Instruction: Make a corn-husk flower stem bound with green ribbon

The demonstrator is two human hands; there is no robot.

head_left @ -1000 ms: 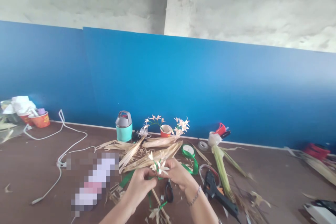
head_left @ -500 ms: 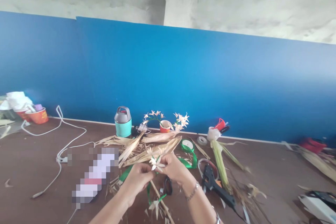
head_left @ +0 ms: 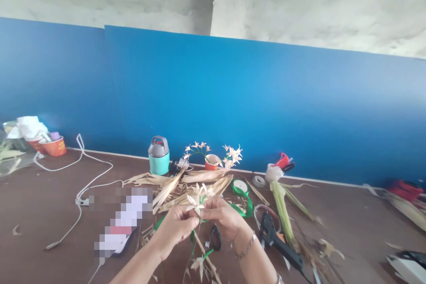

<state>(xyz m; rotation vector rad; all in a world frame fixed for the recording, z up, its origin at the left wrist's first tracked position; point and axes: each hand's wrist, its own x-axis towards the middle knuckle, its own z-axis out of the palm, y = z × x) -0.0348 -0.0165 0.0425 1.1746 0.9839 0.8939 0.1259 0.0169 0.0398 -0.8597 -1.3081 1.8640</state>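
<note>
A small spray of cream husk flowers [head_left: 195,204] with green-wrapped stems stands up between my hands, over the middle of the table. My left hand [head_left: 176,227] is closed, thumb and index finger pinching the stem just below the blossoms. From the other side, my right hand [head_left: 223,216] pinches at the flower stems, its fingertips partly hidden behind the petals. Below them lies another husk flower [head_left: 199,264] with a green stem, beside a thin straw-coloured stick [head_left: 208,259]. Black scissor handles [head_left: 216,237] show under my right wrist.
Dried husks [head_left: 196,191] spread behind my hands, near a green ribbon roll [head_left: 240,187]. A black glue gun [head_left: 279,242] lies right. At the back stand a teal flask [head_left: 159,159] and a paper cup [head_left: 212,163] with finished flowers. A white cable [head_left: 95,177] loops left.
The flower spray has risen slightly and turned more upright between my hands. Both hands keep pinching it. The whole view has shifted a little.
</note>
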